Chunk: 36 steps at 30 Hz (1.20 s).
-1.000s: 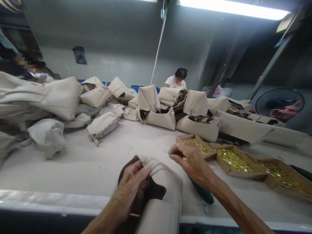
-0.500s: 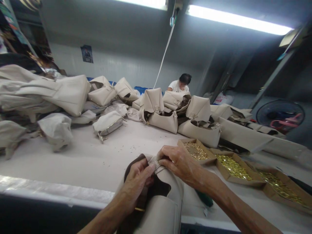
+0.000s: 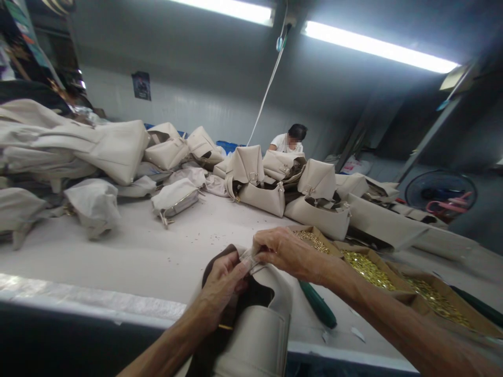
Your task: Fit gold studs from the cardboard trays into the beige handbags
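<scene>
A cream handbag (image 3: 259, 335) with a dark brown lining stands open at the near edge of the white table (image 3: 137, 262). My left hand (image 3: 222, 285) grips the bag's upper rim, fingers curled over it. My right hand (image 3: 285, 251) is closed in a pinch on the same rim tab, fingertips meeting my left thumb. What the pinch holds besides the tab is too small to make out.
Cardboard trays of small gold fittings (image 3: 367, 267) lie to the right. A green-handled tool (image 3: 318, 306) rests beside the bag. Several cream handbags (image 3: 259, 180) are piled across the table's back and left. A person in white (image 3: 288, 141) sits beyond; a fan (image 3: 440, 191) stands at right.
My right hand came back from the tray of gold fittings to the bag's rim and now pinches it next to my left hand. The view shifted slightly right.
</scene>
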Tool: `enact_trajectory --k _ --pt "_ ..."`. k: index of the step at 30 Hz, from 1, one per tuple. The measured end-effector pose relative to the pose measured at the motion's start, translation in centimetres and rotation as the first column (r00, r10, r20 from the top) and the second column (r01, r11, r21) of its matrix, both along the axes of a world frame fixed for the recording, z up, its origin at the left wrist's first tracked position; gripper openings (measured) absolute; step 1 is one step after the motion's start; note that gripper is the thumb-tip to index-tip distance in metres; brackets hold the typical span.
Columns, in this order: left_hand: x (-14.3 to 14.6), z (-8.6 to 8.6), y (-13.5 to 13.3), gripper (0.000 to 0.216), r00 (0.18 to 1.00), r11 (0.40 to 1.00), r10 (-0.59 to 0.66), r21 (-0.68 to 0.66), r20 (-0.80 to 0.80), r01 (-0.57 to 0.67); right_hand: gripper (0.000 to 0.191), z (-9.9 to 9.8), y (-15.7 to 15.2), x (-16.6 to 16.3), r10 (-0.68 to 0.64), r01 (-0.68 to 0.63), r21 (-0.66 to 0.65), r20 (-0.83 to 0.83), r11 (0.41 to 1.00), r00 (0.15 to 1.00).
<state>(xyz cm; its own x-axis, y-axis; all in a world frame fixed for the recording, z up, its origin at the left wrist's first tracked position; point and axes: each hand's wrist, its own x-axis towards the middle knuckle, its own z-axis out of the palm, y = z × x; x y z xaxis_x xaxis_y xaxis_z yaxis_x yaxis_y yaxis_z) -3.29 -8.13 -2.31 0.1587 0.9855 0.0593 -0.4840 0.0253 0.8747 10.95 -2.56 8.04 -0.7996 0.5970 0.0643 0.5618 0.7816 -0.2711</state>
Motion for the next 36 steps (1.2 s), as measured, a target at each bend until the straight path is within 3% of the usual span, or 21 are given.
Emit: enact_trajectory --k 7,13,20,28,36 --pt "-0.1 -0.3 0.1 0.035 1.000 0.999 -0.001 0.036 0.010 0.001 0.014 0.1 0.6 -0.4 -0.075 0.073 -0.096 -0.024 0.993 0.997" --pt "-0.3 -0.5 0.1 0.028 0.998 0.999 0.044 0.001 0.042 -0.044 0.006 -1.6 -0.5 -0.6 -0.140 0.128 -0.065 -0.228 0.990 0.964" --pt "-0.2 -0.1 -0.2 0.031 0.996 0.996 0.092 0.010 0.014 -0.092 0.019 -3.6 -1.1 -1.2 -0.364 0.374 -0.025 -0.304 0.927 0.881" --pt "-0.3 -0.2 -0.2 0.030 0.995 0.995 0.093 0.024 -0.025 -0.093 0.016 -1.9 -0.8 0.9 -0.170 0.136 -0.123 -0.322 0.983 0.931" --pt "-0.4 -0.7 0.1 0.032 0.994 0.995 0.090 0.046 -0.056 -0.088 0.005 -2.4 -0.5 0.5 -0.144 0.094 -0.162 -0.336 0.982 0.931"
